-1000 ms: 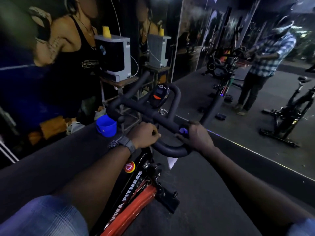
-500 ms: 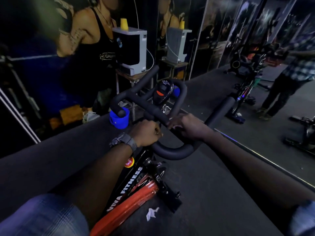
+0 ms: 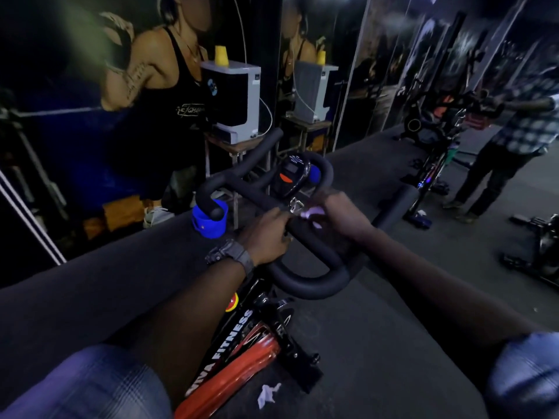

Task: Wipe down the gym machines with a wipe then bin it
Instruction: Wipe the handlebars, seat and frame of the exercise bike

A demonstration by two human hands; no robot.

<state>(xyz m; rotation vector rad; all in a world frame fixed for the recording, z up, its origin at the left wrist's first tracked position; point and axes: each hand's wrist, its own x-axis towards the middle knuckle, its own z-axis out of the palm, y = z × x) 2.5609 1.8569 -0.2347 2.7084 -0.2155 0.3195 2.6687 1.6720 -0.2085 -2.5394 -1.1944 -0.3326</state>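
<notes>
Wiping is in progress on the spin bike's handlebar (image 3: 305, 276): the right hand (image 3: 341, 214) has its fingers curled around a pale wipe (image 3: 311, 213), pressing it to the crossbar just below the console (image 3: 291, 176), while the left hand (image 3: 266, 234) grips the bar immediately beside it, fingers clenched round the foam. Judged from this view, the outer grips, frame and the other bikes remain to be done, and binning has not started. A crumpled white scrap (image 3: 267, 394) lies on the floor well below both hands; no bin is in view.
</notes>
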